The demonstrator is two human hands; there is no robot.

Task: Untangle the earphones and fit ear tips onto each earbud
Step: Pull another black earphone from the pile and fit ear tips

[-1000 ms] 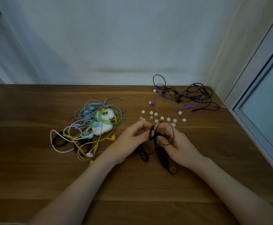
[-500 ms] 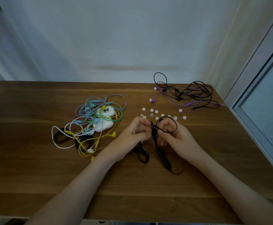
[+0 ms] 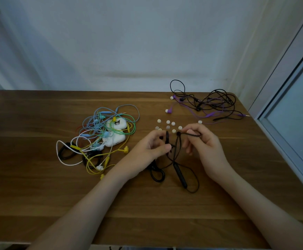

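A black earphone set (image 3: 180, 173) with an inline control bar lies at the middle of the wooden table (image 3: 38, 195), its cable looping under my hands. My left hand (image 3: 150, 148) pinches part of this black cable near its upper end. My right hand (image 3: 201, 141) pinches another stretch of the same cable, pulled taut to the right. Several white ear tips (image 3: 168, 122) lie scattered just beyond my fingers.
A tangle of coloured earphones (image 3: 102, 138) with two white cases (image 3: 113, 139) sits to the left. A black and purple earphone tangle (image 3: 208, 105) lies at the back right. A window frame (image 3: 282, 123) borders the table's right edge.
The round cable loop held by my right hand has been pulled out straight. My hands have drawn slightly apart, the right one moving rightward.
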